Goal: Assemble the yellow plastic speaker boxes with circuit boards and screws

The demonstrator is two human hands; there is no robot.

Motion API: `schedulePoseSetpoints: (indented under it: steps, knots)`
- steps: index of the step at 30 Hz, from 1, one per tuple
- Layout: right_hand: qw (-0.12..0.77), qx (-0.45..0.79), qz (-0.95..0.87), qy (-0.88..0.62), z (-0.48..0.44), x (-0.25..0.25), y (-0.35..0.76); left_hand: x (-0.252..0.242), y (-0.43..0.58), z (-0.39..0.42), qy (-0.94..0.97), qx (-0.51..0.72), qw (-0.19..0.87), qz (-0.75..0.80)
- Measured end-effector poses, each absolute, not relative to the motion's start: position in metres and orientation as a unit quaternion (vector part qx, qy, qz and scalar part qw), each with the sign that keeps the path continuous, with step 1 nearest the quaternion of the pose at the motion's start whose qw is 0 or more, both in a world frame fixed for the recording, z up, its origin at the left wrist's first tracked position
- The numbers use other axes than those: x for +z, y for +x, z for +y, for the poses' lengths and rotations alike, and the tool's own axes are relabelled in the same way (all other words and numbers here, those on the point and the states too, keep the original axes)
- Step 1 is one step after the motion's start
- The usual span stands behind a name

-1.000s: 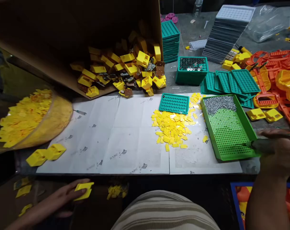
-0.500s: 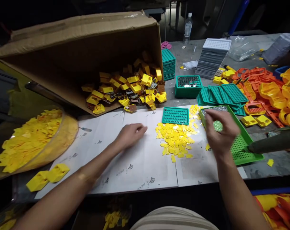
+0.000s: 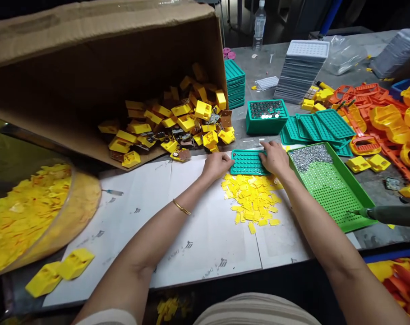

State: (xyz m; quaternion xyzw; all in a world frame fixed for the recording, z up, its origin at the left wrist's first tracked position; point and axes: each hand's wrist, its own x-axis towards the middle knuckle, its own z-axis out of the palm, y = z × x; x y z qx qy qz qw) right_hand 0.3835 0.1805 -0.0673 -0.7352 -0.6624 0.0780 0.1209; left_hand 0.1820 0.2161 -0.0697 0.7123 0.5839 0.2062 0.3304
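A small green tray (image 3: 247,162) with rows of round pockets lies flat on the white sheet, just behind a heap of thin yellow plastic pieces (image 3: 254,198). At its left end, my left hand (image 3: 218,165) is closed, with thumb and fingertips pinching the edge. My right hand (image 3: 275,158) grips the right end, its thumb over the rim and its fingers reaching to the back corner. One small dark piece shows in the tray's back left corner. Beside my right forearm lies a bright green perforated tray (image 3: 340,194) with small silvery parts (image 3: 311,155) at its far end.
A cardboard box (image 3: 106,58) on its side spills yellow housings (image 3: 181,122). A tub of yellow pieces (image 3: 86,194) stands left. Behind are a stacked green tray block (image 3: 267,117), white trays (image 3: 301,72) and a bottle (image 3: 259,27). A dark screwdriver-like tool (image 3: 394,214) juts in at right.
My left hand has moved right and up to the small green tray's left end. My right hand has moved left from above the bright green tray to the small tray's right end.
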Motion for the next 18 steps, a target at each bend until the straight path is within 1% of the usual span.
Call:
schedulePoseSetpoints:
  steps: [7,14,18]
  knots:
    - [0.131,0.081,-0.665,-0.731,0.1814,-0.0662,0.3868,-0.0666,0.1892,0.2167,0.654,0.27,0.392,0.587]
    - [0.147,0.089,-0.682,-0.711,0.1826,-0.0644,0.3866,-0.0639,0.19,0.222,0.561,0.281,0.527,0.573]
    - [0.145,0.102,-0.693,-0.699,0.1886,-0.0653,0.3856,-0.0656,0.1884,0.2236,0.525,0.279,0.581,0.555]
